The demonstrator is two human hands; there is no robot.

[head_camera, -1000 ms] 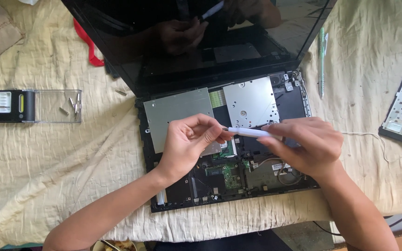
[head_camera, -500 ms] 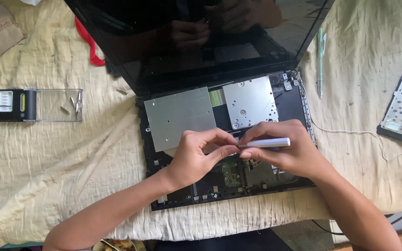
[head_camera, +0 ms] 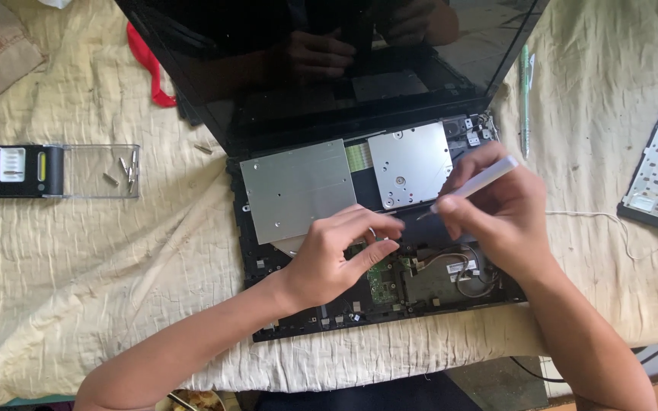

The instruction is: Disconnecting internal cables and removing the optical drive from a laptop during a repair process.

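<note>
In the head view, my right hand point(head_camera: 496, 217) is closed around a white screwdriver point(head_camera: 475, 185), its tip down at the centre of the opened laptop point(head_camera: 298, 190) in mid frame. My left hand point(head_camera: 336, 259) rests loosely open, fingers on the laptop's innards. A clear bit case point(head_camera: 55, 171) lies at the left.

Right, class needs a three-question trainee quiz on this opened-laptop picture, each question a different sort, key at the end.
1. True or false: the right hand holds a white screwdriver.
2. What do the left hand fingers rest on? A) the clear bit case B) the opened laptop base C) the green pen
3. Fill in: the laptop lies on a cream ____.

Key: 1 true; 2 B; 3 cloth.
</note>
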